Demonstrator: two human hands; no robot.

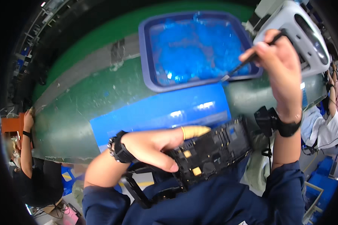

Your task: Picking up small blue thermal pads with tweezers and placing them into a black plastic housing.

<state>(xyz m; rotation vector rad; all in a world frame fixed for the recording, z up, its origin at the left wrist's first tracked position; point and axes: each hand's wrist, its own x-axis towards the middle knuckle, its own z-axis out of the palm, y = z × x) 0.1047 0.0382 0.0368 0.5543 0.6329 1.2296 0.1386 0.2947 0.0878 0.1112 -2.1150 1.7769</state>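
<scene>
Black plastic assembly (pixel 214 150): one item, on the near side of the tray (pixel 148 71), clamped at one end between thumb and fingers of my left hand (pixel 150 146). Blue mat (pixel 157 112): between assembly and tray. Slim black tool (pixel 240 68): pinched in the fingers of my right hand (pixel 279 56), tip by the tray's near-right rim. Risks, as judged: assembly tipping, from its one-ended hold; tool slipping, from its tip catching that rim. Pose: left forearm angled inward; right forearm raised, right of the tray.
</scene>
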